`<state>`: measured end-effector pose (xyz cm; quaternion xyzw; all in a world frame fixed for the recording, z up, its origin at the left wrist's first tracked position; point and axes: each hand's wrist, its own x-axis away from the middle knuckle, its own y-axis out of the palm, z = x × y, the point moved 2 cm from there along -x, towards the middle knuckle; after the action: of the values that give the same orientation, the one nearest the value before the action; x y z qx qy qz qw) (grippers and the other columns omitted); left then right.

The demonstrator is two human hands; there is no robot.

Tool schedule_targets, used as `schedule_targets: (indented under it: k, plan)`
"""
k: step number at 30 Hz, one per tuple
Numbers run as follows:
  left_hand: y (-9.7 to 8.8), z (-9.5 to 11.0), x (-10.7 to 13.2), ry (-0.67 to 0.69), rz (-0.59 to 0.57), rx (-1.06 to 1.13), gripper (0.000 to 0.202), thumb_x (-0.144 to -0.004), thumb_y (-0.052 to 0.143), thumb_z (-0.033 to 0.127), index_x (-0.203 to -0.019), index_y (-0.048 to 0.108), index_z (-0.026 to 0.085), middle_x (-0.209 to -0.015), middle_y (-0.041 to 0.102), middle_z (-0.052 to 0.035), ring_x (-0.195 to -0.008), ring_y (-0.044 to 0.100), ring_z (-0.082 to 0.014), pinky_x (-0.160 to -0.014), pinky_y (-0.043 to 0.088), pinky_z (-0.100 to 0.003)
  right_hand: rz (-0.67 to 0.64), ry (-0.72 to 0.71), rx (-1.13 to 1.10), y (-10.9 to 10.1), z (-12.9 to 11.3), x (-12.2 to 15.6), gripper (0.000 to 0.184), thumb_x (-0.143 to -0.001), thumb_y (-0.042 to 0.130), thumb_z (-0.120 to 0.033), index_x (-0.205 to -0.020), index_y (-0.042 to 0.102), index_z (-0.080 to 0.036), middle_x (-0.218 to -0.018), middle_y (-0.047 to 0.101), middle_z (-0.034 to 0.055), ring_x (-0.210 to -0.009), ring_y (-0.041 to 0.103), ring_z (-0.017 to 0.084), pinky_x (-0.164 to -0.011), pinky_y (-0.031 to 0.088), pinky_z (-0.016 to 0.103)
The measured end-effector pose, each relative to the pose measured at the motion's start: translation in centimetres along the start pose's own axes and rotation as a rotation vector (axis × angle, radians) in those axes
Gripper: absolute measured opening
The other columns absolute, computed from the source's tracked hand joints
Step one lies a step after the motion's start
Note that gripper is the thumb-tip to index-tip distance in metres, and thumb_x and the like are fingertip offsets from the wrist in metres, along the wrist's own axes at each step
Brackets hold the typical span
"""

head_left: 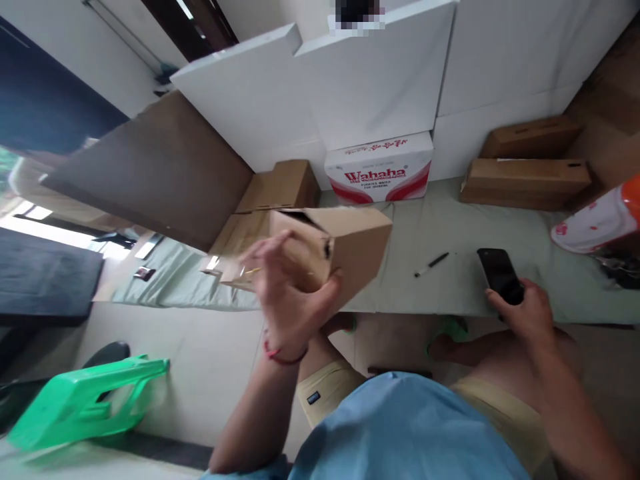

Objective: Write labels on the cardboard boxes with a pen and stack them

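Observation:
My left hand [293, 290], with a red band at the wrist, is closed on a brown cardboard box [357, 243]. The box is tilted above the front of the table, and a dark gap shows along its top edge. My right hand [527, 310] grips the lower end of a black smartphone [501, 275], which is at the table's front right with its screen dark. A black and white pen [431, 265] lies on the cloth between the box and the phone.
A white Wahaha carton [380, 170] stands against white foam panels [375, 87]. More brown boxes stand at left [283, 187] and right [525, 180]. A white and orange container [595, 220] sits far right. On the floor at left lies a green plastic stool [90, 400].

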<state>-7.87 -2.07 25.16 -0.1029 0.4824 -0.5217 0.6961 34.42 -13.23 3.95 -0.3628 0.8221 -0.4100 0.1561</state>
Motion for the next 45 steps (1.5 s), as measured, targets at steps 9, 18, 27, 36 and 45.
schedule_targets:
  k: [9,18,27,36,45]
  plan:
    - [7.5,3.9,0.9,-0.178,-0.347,-0.365,0.092,-0.079,0.082,0.067,-0.154,0.054,0.022,-0.148,0.046,-0.0238,-0.141,0.046,-0.0469,-0.108,0.05,-0.065,-0.031,-0.185,-0.364,-3.7,-10.8,8.0,0.089,-0.067,0.078,-0.068,-0.138,0.058,-0.018,-0.129,0.069,0.0164,-0.117,0.068,0.033,-0.106,0.054,0.052]
    - [6.4,2.4,2.3,0.045,-0.493,-0.402,0.093,-0.099,0.058,0.068,-0.166,0.039,0.006,-0.156,0.039,-0.0355,-0.143,0.046,-0.0505,-0.114,0.044,-0.065,0.162,-0.514,-0.337,-4.0,-18.8,9.8,0.076,-0.074,0.077,-0.054,-0.138,0.055,-0.019,-0.121,0.064,0.0134,-0.111,0.066,0.032,-0.098,0.059,0.051]
    - [6.4,2.4,4.2,0.059,-0.464,-0.313,0.1,-0.099,0.061,0.066,-0.169,0.03,0.002,-0.145,0.048,-0.0349,-0.132,0.056,-0.0454,-0.112,0.047,-0.062,0.184,-0.555,-0.308,-2.5,-21.6,11.1,0.078,-0.077,0.076,-0.054,-0.141,0.049,-0.02,-0.12,0.061,0.013,-0.107,0.065,0.033,-0.093,0.06,0.053]
    - [6.7,2.3,5.1,0.05,-0.423,-0.307,0.096,-0.097,0.064,0.057,-0.168,0.03,0.002,-0.143,0.052,-0.0326,-0.134,0.053,-0.0461,-0.112,0.047,-0.062,0.155,-0.534,-0.301,-1.8,-22.7,12.3,0.081,-0.082,0.074,-0.062,-0.146,0.046,-0.022,-0.129,0.061,0.0166,-0.115,0.064,0.036,-0.091,0.062,0.054]
    - [5.8,2.2,5.4,-0.003,-0.472,-0.357,0.096,-0.098,0.062,0.057,-0.17,0.027,0.003,-0.146,0.05,-0.0348,-0.14,0.053,-0.0472,-0.11,0.05,-0.06,0.134,-0.53,-0.335,-1.8,-22.7,12.7,0.085,-0.079,0.077,-0.061,-0.147,0.044,-0.021,-0.131,0.059,0.0171,-0.117,0.063,0.037,-0.092,0.062,0.056]
